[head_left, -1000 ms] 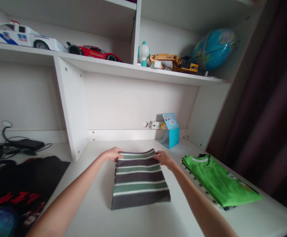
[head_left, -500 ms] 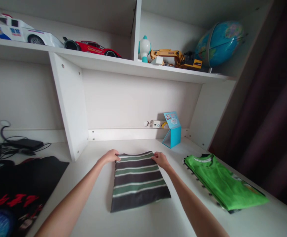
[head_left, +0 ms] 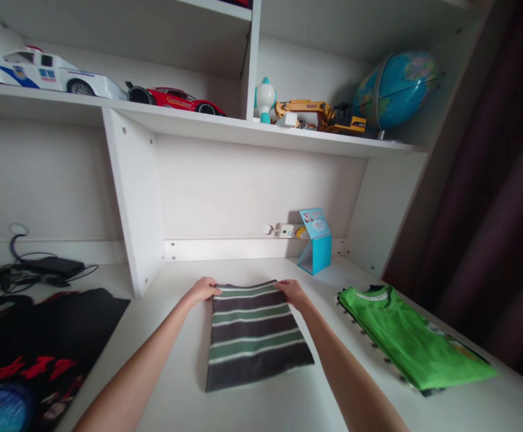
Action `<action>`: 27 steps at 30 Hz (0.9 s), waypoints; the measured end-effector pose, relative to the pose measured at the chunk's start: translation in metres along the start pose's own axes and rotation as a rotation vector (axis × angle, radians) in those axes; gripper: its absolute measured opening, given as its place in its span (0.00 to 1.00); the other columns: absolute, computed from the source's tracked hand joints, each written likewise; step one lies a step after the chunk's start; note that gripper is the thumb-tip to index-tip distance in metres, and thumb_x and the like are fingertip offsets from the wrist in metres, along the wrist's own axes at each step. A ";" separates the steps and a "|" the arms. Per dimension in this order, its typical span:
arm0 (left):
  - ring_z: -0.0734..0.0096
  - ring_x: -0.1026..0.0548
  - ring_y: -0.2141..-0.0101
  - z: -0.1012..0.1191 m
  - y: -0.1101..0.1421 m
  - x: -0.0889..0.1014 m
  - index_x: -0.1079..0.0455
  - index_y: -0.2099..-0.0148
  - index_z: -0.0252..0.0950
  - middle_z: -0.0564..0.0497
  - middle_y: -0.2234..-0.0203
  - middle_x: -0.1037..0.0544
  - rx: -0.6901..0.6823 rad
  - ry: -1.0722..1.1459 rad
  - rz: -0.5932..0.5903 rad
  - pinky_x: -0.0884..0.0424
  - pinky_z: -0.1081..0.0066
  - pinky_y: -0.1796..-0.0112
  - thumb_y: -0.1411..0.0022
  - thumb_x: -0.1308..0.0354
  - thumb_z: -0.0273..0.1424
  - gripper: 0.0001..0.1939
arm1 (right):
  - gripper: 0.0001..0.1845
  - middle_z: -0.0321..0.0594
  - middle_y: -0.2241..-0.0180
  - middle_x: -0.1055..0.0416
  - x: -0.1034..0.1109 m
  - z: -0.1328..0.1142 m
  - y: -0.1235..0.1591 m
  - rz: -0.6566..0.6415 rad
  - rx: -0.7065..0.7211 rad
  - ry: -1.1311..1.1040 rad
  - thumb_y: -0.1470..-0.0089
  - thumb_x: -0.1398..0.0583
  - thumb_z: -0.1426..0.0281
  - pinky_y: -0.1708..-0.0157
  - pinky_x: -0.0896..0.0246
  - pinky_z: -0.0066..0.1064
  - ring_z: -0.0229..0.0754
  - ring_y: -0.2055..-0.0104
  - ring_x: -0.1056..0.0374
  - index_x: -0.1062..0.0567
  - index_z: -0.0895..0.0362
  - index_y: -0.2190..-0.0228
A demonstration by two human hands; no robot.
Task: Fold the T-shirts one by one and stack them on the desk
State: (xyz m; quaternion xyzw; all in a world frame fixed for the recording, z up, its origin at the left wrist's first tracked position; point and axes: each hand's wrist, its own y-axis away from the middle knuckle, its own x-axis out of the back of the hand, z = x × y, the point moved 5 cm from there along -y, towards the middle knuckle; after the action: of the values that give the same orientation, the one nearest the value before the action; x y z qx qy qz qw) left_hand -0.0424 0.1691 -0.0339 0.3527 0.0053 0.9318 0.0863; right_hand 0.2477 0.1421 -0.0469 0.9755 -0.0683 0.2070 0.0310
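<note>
The left hand [head_left: 202,290] and right hand [head_left: 292,293] are holding — spread apart — the far corners of a folded grey-and-green striped shirt [head_left: 256,339] on the white desk [head_left: 162,390].

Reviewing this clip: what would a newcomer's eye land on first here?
The dark striped folded garment at the middle of the white desk stands out, with the left hand and right hand at its far edge. To its right lies a bright green T-shirt; a blue globe sits on the shelf above.
</note>
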 end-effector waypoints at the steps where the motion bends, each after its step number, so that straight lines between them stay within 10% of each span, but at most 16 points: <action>1: 0.76 0.37 0.82 0.000 -0.001 -0.001 0.36 0.76 0.34 0.58 0.86 0.37 -0.001 -0.008 0.017 0.42 0.77 0.79 0.57 0.43 0.31 0.06 | 0.16 0.41 0.56 0.35 0.000 0.000 -0.001 0.015 -0.014 0.050 0.45 0.45 0.64 0.61 0.37 0.39 0.42 0.58 0.35 0.34 0.59 0.56; 8: 0.67 0.30 0.74 0.011 -0.004 0.002 0.30 0.74 0.32 0.55 0.84 0.31 -0.056 -0.084 0.064 0.38 0.74 0.73 0.61 0.41 0.28 0.07 | 0.15 0.40 0.57 0.34 0.001 -0.020 0.002 0.053 0.010 0.265 0.45 0.44 0.64 0.62 0.36 0.37 0.41 0.59 0.35 0.32 0.59 0.58; 13: 0.65 0.29 0.66 0.078 0.017 0.040 0.30 0.61 0.31 0.51 0.70 0.25 -0.357 0.069 0.095 0.36 0.72 0.64 0.52 0.44 0.35 0.17 | 0.13 0.38 0.66 0.31 0.052 -0.081 0.018 0.157 0.257 0.153 0.47 0.43 0.65 0.66 0.37 0.32 0.39 0.65 0.34 0.32 0.62 0.63; 19: 0.63 0.30 0.60 0.137 0.065 0.085 0.33 0.54 0.31 0.46 0.60 0.26 -0.657 0.254 0.005 0.36 0.68 0.58 0.49 0.44 0.37 0.22 | 0.12 0.40 0.64 0.31 0.100 -0.135 0.123 0.269 0.665 0.109 0.50 0.43 0.64 0.62 0.40 0.29 0.40 0.61 0.35 0.34 0.57 0.64; 25: 0.60 0.29 0.61 0.084 0.062 0.048 0.28 0.61 0.35 0.47 0.64 0.24 -0.329 -0.332 -0.298 0.35 0.69 0.60 0.57 0.41 0.28 0.16 | 0.11 0.36 0.63 0.28 0.059 -0.111 0.202 -0.377 0.701 0.464 0.47 0.45 0.66 0.60 0.40 0.28 0.38 0.61 0.33 0.29 0.53 0.61; 27: 0.58 0.29 0.60 0.083 0.069 0.021 0.28 0.59 0.35 0.45 0.61 0.25 -0.292 -0.507 -0.255 0.36 0.67 0.59 0.55 0.41 0.28 0.17 | 0.12 0.37 0.59 0.29 0.058 -0.092 0.187 -0.350 0.645 0.502 0.44 0.49 0.67 0.58 0.41 0.28 0.38 0.58 0.33 0.30 0.53 0.59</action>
State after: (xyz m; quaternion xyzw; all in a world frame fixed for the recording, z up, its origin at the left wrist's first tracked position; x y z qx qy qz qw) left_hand -0.0143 0.1002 0.0472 0.5542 -0.1060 0.7866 0.2509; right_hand 0.2361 -0.0419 0.0664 0.8516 0.1757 0.4398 -0.2246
